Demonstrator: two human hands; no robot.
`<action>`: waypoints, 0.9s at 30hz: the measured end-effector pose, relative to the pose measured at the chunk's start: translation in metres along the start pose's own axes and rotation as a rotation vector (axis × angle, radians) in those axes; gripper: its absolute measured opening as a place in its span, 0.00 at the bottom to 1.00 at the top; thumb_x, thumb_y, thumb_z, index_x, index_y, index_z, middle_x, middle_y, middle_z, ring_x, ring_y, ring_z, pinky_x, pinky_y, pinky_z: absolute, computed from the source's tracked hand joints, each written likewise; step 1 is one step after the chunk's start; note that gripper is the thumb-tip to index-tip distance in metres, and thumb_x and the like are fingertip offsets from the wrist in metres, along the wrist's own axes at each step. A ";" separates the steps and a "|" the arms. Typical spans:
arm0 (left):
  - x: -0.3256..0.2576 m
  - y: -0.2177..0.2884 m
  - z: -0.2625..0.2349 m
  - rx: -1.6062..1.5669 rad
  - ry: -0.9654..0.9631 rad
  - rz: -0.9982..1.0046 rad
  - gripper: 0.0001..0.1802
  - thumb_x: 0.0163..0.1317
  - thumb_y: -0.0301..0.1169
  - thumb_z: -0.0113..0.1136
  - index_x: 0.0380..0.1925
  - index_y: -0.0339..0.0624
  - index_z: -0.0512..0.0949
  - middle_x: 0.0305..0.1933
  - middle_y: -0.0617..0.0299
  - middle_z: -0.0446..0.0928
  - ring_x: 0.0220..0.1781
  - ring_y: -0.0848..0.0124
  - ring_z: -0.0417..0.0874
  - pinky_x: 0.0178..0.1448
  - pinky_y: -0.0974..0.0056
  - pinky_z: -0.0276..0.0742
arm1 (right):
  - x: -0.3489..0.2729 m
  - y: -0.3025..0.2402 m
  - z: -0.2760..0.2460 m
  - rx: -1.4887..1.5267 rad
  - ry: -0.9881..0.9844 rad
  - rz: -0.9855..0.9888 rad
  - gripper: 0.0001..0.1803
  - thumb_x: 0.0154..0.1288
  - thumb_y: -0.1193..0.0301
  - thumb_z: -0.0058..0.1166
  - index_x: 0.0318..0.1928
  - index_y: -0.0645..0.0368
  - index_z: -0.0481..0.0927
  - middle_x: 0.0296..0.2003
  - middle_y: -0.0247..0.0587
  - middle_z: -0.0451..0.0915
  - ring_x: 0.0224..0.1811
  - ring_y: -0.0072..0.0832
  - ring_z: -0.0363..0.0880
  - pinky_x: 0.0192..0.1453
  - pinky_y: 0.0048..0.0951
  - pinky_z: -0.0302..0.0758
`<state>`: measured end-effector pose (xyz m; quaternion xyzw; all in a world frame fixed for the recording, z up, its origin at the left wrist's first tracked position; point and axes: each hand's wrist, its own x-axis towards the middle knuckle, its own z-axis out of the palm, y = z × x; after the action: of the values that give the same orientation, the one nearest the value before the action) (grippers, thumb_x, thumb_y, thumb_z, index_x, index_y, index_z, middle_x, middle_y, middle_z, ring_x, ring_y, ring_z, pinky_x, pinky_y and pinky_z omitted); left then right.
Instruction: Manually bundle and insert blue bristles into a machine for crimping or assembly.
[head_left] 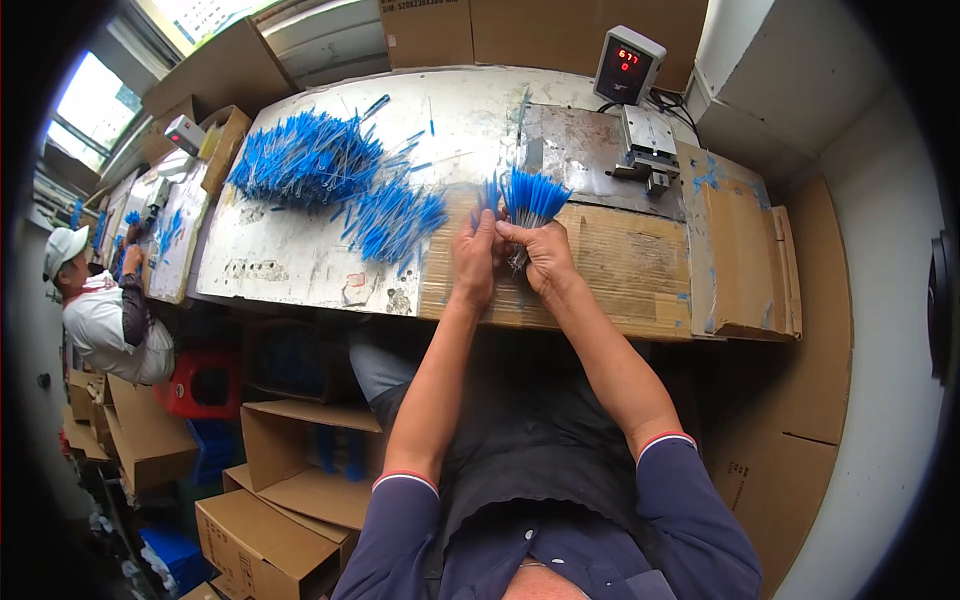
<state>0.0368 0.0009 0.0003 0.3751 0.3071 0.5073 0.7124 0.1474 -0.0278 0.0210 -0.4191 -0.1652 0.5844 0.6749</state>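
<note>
My right hand (545, 252) is wrapped round a thick bundle of thin blue-tipped sticks (535, 195). Their blue ends fan out above the fist and pale thin ends show below it. Close against it on the left, my left hand (474, 255) is closed, with a few blurred blue-tipped sticks (489, 192) standing up from its fingers. Both hands are over the cardboard sheet (620, 270) at the table's front. Left of them lies a loose spread of the same sticks (395, 220), and behind it a large heap (305, 160).
A metal fixture (648, 142) sits on a metal plate (575, 150) at the back right, beside a counter with a red display (630, 65). Cardboard (740, 250) covers the right end. Open boxes (300, 460) stand lower left. Another person (110, 310) works at the far left.
</note>
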 end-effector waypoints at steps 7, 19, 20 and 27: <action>-0.002 0.006 0.009 0.048 0.059 -0.014 0.13 0.78 0.35 0.53 0.54 0.41 0.78 0.33 0.69 0.78 0.29 0.82 0.74 0.29 0.74 0.71 | -0.001 -0.007 0.000 -0.038 -0.022 0.003 0.12 0.58 0.85 0.68 0.43 0.63 0.85 0.34 0.40 0.86 0.28 0.29 0.84 0.24 0.30 0.78; 0.001 0.000 -0.001 0.025 0.001 0.060 0.16 0.76 0.31 0.56 0.58 0.35 0.78 0.39 0.64 0.82 0.30 0.77 0.78 0.33 0.71 0.73 | 0.002 -0.001 -0.004 -0.036 -0.063 -0.005 0.09 0.60 0.81 0.68 0.41 0.62 0.84 0.30 0.35 0.84 0.25 0.24 0.80 0.26 0.26 0.75; 0.002 0.000 -0.001 0.030 0.005 0.066 0.14 0.76 0.30 0.57 0.57 0.36 0.79 0.41 0.65 0.82 0.31 0.79 0.77 0.33 0.72 0.73 | 0.002 -0.001 -0.004 -0.038 -0.064 -0.004 0.09 0.60 0.81 0.68 0.41 0.62 0.84 0.30 0.35 0.84 0.25 0.24 0.80 0.26 0.26 0.75; -0.003 -0.001 0.001 0.095 -0.003 0.079 0.17 0.74 0.26 0.59 0.60 0.35 0.79 0.45 0.67 0.83 0.36 0.81 0.78 0.38 0.73 0.77 | 0.004 -0.006 -0.001 0.004 -0.040 0.014 0.09 0.61 0.80 0.68 0.42 0.62 0.84 0.31 0.35 0.84 0.25 0.24 0.80 0.24 0.26 0.74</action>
<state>0.0376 -0.0025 0.0004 0.4209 0.3148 0.5195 0.6737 0.1532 -0.0243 0.0244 -0.4072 -0.1747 0.5977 0.6682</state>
